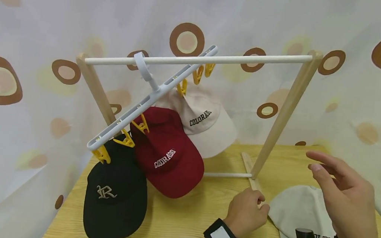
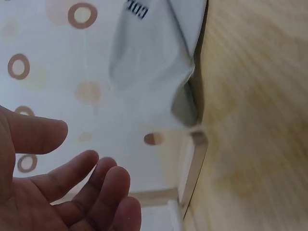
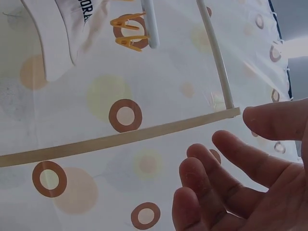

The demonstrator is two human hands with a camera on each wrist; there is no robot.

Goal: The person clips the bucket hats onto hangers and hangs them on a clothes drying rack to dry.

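A white cap (image 1: 298, 213) lies on the wooden table (image 1: 183, 215) at the lower right. My left hand (image 1: 260, 207) hovers with loosely curled fingers by that cap's left edge and holds nothing; the left wrist view shows its fingers (image 2: 91, 187) relaxed and empty. Above the cap, my right hand (image 1: 321, 163) is raised with fingers spread, empty too (image 3: 231, 178). A grey clip hanger (image 1: 148, 100) with yellow clips (image 1: 126, 141) hangs on the rack's white bar (image 1: 249, 59). It carries a black cap (image 1: 115, 197), a red cap (image 1: 169, 154) and a beige cap (image 1: 207, 124).
The rack stands on slanted wooden legs (image 1: 283, 115) with a wooden foot (image 1: 248, 168) just beyond my left hand. A white curtain with brown rings (image 1: 186, 40) closes the back and sides. The table's left edge runs beside the black cap.
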